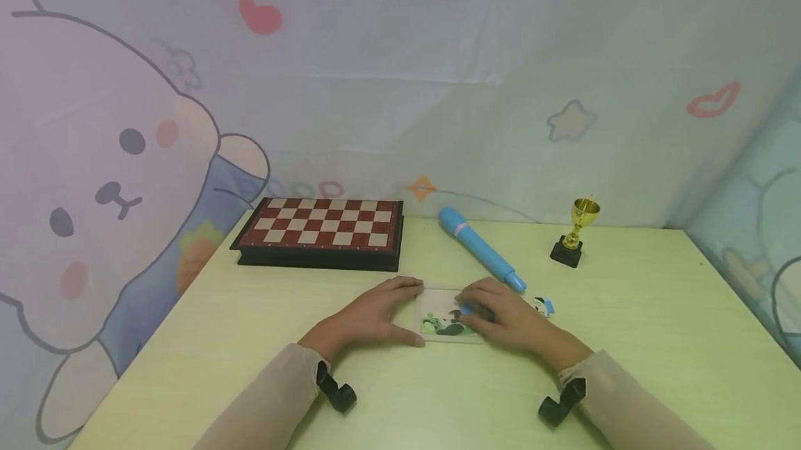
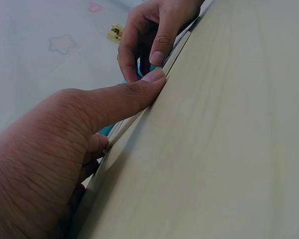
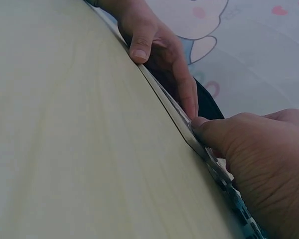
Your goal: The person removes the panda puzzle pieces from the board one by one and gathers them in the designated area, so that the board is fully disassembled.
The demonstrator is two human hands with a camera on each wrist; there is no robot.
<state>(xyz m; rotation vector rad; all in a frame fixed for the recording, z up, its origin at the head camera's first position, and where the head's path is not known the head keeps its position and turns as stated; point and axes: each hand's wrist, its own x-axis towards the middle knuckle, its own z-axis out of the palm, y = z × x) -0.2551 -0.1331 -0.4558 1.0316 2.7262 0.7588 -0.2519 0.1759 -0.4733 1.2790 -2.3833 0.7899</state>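
A small, pale, flat jigsaw puzzle board [image 1: 438, 300] with a green, black and white picture lies on the table. My left hand [image 1: 375, 314] grips its left end, with the thumb at the near edge and a finger at the far edge. My right hand [image 1: 510, 318] is over the board's right part, fingers bent, pinching a puzzle piece [image 1: 465, 309] with some blue on it; most of that piece is hidden. In the left wrist view the right hand's thumb [image 2: 162, 42] hangs low over the board's edge. Another blue, white and black puzzle piece [image 1: 543, 307] lies just beyond the right hand.
Behind the left hand stands a red and white chessboard box [image 1: 322, 227]. A blue, thick marker-shaped stick [image 1: 482, 248] lies slanted behind the board. Farther right is a small gold trophy cup [image 1: 578, 227] on a black base. A printed cloth [image 1: 400, 74] hangs along the table's back edge.
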